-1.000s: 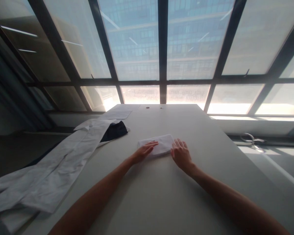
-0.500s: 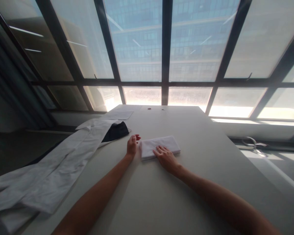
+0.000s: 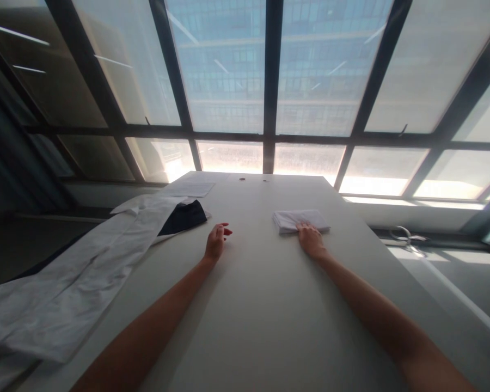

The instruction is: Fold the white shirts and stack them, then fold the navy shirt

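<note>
A white cloth folded into a flat rectangle [image 3: 286, 222] lies on the table, right of its middle. My right hand [image 3: 311, 240] rests on the near edge of this cloth, palm down with the fingers laid out over it. To the left, apart from the cloth, my left hand [image 3: 216, 242] is just above or on the tabletop. Its fingers are loosely bent and a little apart, with nothing in them. Closest to that hand is a dark navy piece of fabric [image 3: 184, 218] among the white clothes.
Long white garments [image 3: 102, 256] lie spread along the left side of the white table [image 3: 245, 316] and hang over its edge. A flat white sheet [image 3: 190, 189] is at the far left corner. Windows rise behind; a silvery ring-shaped object [image 3: 400, 234] sits beyond the right edge.
My right hand has slid the folded cloth to the right and slightly away across the table. My left hand has stayed near its place and is now well apart from the cloth.
</note>
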The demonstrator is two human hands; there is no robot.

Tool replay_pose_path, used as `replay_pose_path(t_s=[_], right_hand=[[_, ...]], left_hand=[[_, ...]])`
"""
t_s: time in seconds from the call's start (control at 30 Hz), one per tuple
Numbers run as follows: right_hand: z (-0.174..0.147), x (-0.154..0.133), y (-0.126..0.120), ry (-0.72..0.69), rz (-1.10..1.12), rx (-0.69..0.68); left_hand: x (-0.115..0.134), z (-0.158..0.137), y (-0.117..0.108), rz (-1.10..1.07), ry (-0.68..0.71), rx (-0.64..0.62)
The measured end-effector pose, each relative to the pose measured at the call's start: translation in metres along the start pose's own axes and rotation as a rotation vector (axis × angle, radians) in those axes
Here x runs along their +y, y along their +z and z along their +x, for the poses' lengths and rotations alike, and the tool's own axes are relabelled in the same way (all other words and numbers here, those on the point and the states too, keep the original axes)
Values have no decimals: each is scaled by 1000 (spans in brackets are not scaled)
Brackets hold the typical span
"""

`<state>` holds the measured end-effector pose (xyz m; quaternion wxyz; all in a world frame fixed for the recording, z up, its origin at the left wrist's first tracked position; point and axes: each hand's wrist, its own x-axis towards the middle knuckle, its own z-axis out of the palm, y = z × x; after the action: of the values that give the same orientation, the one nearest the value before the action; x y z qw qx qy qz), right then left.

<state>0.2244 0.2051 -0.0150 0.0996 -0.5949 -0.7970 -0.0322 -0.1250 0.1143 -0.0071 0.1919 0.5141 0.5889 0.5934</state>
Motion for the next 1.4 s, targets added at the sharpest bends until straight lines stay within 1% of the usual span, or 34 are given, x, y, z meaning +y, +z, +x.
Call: replay_pose_path(t_s=[0.07, 0.13, 0.23, 0.3, 0.43, 0.57, 0.7, 0.87, 1.0, 1.1, 1.27, 1.4], right_hand=[[11, 25, 0, 74, -10, -16], [19, 43, 1, 129, -12, -41], [23, 54, 4, 183, 0, -70], [21, 52, 7, 196, 14, -79], [10, 38, 11, 226, 38, -123], [0, 25, 11, 326, 60, -104], [-2, 19, 9, 403, 82, -115], [3, 22, 12, 385, 89, -113], [15, 31, 15, 381, 80, -106], [30, 44, 15, 395, 79, -131], [59, 74, 15, 408, 88, -170], [73, 87, 17, 412, 88, -167]], left_hand=[[2, -1, 1, 5, 9, -40], [4, -3, 3, -1, 28, -89], [8, -6, 5, 8, 66, -156], [9, -7, 6, 20, 74, -178], [10, -8, 8, 19, 50, -181], [9, -8, 9, 26, 41, -182], [8, -8, 9, 46, 34, -194], [6, -9, 8, 78, 51, -205], [6, -11, 8, 102, 53, -226], [7, -12, 8, 109, 51, -235], [5, -12, 9, 107, 61, -259], [6, -13, 9, 122, 57, -280]])
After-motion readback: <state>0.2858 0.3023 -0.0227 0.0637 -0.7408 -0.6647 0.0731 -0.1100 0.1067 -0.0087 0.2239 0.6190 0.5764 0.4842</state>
